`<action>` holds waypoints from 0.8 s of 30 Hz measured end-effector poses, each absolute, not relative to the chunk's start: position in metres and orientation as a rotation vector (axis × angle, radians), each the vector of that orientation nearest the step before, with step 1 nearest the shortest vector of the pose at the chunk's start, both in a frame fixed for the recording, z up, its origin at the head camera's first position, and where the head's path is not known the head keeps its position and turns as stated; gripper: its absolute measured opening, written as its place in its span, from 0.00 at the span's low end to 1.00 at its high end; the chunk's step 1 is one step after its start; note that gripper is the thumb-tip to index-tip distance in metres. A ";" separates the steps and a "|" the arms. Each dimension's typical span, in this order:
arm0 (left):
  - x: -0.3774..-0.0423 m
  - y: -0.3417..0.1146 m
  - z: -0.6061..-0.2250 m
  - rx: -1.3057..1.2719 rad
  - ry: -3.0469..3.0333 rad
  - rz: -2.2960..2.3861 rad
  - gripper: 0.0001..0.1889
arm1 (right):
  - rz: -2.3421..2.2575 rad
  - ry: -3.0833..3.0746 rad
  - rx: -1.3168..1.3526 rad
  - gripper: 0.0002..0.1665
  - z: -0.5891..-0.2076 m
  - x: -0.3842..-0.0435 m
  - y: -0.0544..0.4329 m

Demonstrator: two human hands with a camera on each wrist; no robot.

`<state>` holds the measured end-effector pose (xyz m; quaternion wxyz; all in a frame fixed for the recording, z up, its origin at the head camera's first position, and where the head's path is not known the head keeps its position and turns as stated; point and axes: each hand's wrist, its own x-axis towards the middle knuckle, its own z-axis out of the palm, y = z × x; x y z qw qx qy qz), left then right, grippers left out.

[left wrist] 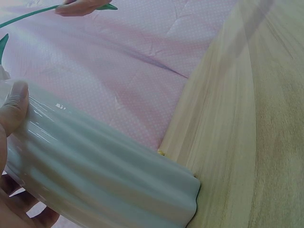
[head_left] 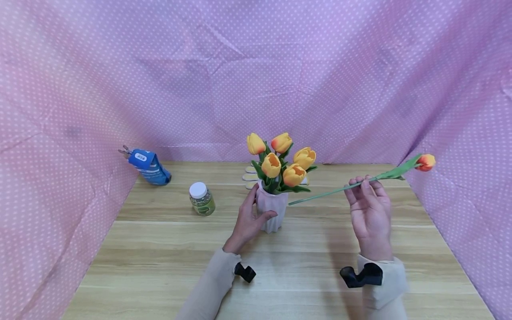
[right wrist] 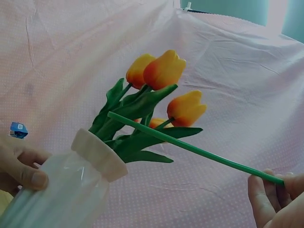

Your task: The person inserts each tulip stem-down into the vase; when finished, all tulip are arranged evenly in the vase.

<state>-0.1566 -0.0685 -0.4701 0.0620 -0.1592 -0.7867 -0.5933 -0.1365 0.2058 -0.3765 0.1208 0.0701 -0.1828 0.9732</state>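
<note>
A white fluted vase [head_left: 273, 212] stands on the wooden table, holding several yellow-orange tulips [head_left: 294, 175] with green leaves. My left hand [head_left: 249, 218] grips the vase from its left side, thumb across the front and fingers round the back, as the left wrist view also shows. To the right, my right hand [head_left: 371, 212] pinches the green stem of a single orange-red tulip [head_left: 426, 162] between thumb and fingers. That stem [right wrist: 199, 151] slants above the table, its bare end pointing left toward the vase's mouth, with the bloom at the far right.
A jar with a white lid [head_left: 202, 198] stands left of the vase. Farther back at the left is a folded blue bag [head_left: 150, 166] with a clip on top. Behind the vase lies a pale petal-shaped item [head_left: 250, 177], partly hidden. Pink dotted cloth [head_left: 256, 80] surrounds the table.
</note>
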 end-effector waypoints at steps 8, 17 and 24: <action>-0.157 -0.068 -0.471 -0.479 -2.383 -1.780 0.55 | 2.780 -0.533 0.119 0.04 -0.371 -0.137 0.191; -0.157 -0.068 -0.471 -0.480 -2.381 -1.759 0.56 | 2.708 -0.530 0.072 0.03 -0.370 -0.139 0.178; -0.157 -0.068 -0.473 -0.489 -2.371 -1.759 0.57 | 2.624 -0.543 0.118 0.04 -0.371 -0.139 0.169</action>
